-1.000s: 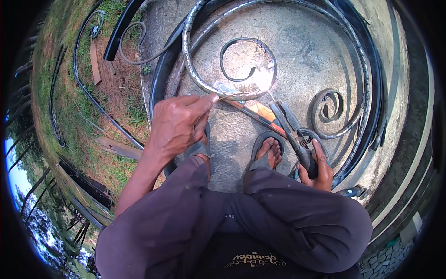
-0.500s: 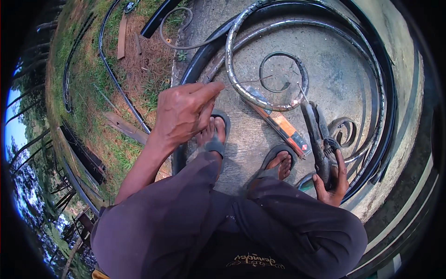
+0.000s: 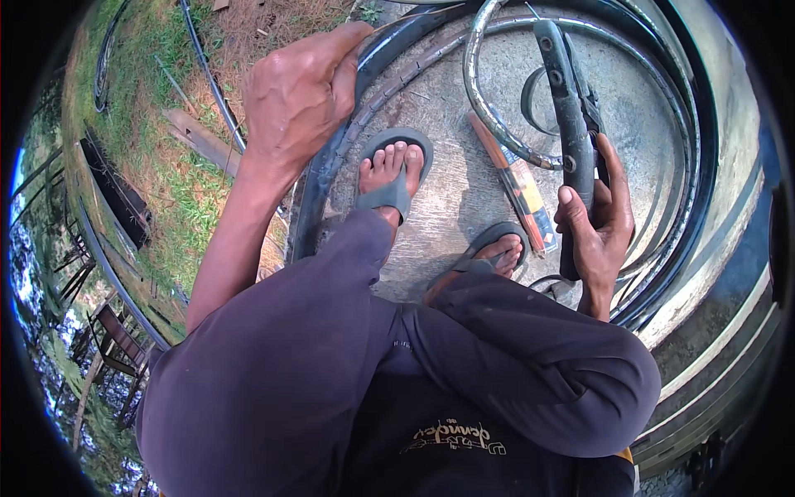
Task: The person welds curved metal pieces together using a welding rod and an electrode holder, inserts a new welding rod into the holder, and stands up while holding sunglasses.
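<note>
Near the top left, my left hand [image 3: 300, 103] is closed, pinching a thin rod [image 3: 406, 20] that reaches rightward over curved metal. My right hand [image 3: 594, 224] grips a black welding electrode holder [image 3: 563, 99], raised almost upright over the coils, with a short electrode [image 3: 532, 12] at its tip. Beside it lie a curved metal tube with silvery marks [image 3: 474, 74] and a dark flat scroll [image 3: 527, 108], partly hidden behind the holder. An orange-and-clear packet of rods [image 3: 530, 207] lies on the concrete between that hand and my right sandalled foot [image 3: 501, 253].
Large black curved profiles [image 3: 704, 166] and banded tubing [image 3: 389, 83] ring the concrete slab [image 3: 447, 207]. Grass [image 3: 195, 199] at left holds wooden boards [image 3: 207, 141], long bars [image 3: 199, 58] and a black channel [image 3: 108, 186]. Stepped ledges [image 3: 729, 340] are at right.
The bright arc seen one second ago is gone. Both my hands moved up the picture, the holder tilting more upright. The view shifted, so the coils sit higher and my left foot shows more.
</note>
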A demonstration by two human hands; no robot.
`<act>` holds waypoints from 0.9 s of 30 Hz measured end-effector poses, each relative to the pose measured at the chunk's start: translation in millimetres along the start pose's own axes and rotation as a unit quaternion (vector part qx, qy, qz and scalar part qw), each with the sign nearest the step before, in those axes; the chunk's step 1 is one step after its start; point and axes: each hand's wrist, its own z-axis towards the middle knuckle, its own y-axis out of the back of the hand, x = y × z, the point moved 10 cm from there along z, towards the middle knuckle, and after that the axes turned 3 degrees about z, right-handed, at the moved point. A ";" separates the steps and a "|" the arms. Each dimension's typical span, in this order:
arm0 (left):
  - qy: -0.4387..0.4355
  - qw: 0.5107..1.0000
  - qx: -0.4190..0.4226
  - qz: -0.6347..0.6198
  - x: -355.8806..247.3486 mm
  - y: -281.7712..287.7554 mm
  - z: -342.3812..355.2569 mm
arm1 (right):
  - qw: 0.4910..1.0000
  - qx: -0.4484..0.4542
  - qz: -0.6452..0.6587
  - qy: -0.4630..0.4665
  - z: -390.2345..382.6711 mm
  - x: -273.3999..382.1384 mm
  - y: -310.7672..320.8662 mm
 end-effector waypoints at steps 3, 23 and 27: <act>0.047 0.998 -0.034 0.011 25.5 4.0 0.4 | 0.999 0.038 -0.014 0.005 18.0 6.2 -8.0; 0.198 0.970 -0.139 0.010 127.4 27.7 7.8 | 0.751 0.208 -0.484 0.398 162.4 158.9 -118.5; 0.209 0.970 -0.126 0.019 134.1 27.3 3.3 | 0.775 0.202 -0.467 0.376 182.1 142.5 -134.4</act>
